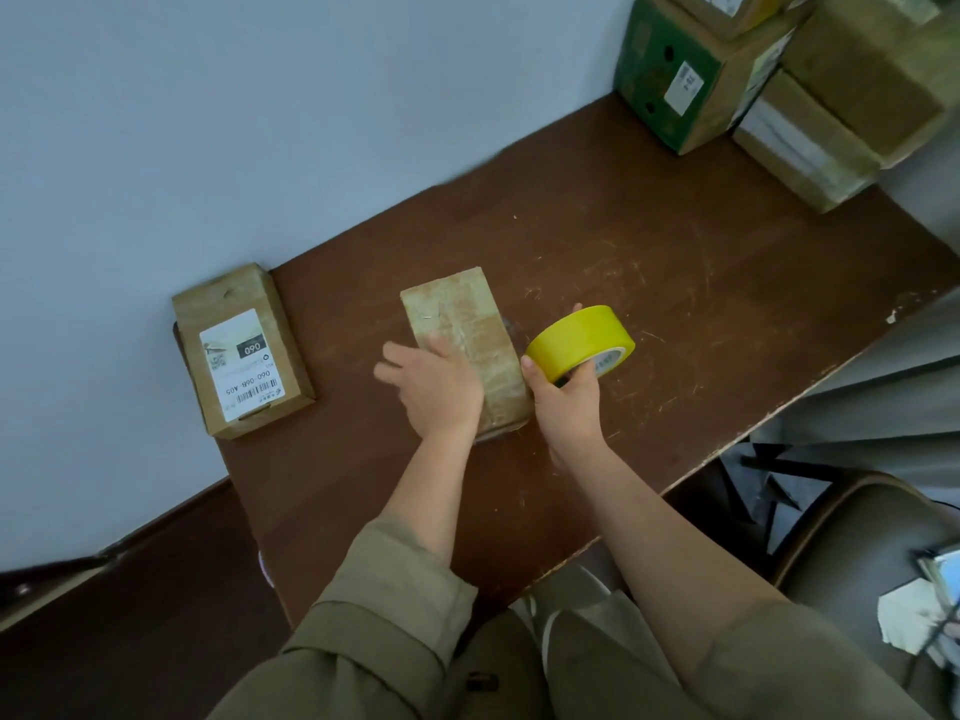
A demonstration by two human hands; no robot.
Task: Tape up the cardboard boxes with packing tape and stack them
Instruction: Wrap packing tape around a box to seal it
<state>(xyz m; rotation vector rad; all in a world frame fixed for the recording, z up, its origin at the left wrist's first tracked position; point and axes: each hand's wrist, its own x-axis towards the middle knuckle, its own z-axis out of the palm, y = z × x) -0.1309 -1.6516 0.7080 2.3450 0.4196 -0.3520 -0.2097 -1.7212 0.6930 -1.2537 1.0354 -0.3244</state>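
Left hand (pixel 434 389) lies flat, fingers relaxed, on small cardboard box (pixel 467 335) mid-counter (pixel 675 283). Right hand (pixel 566 402) grips yellow tape roll (pixel 579 343) just right of box. Labelled box (pixel 241 350) sits apart, left edge.

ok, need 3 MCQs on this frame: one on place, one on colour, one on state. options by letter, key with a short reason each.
1. Where does the labelled box lie?
A. At the table's left edge, by the wall
B. On top of the stack
C. On the chair

2. What colour is the tape roll?
A. Brown
B. Yellow
C. Blue

3. What is the left hand doing?
A. Gripping the tape roll
B. Hanging idle off the table
C. Resting with fingers spread on the middle box

Key:
1 A, it sits alone at the left end of the table, against the wall.
2 B, the roll in the right hand is bright yellow.
3 C, its palm lies on that box.
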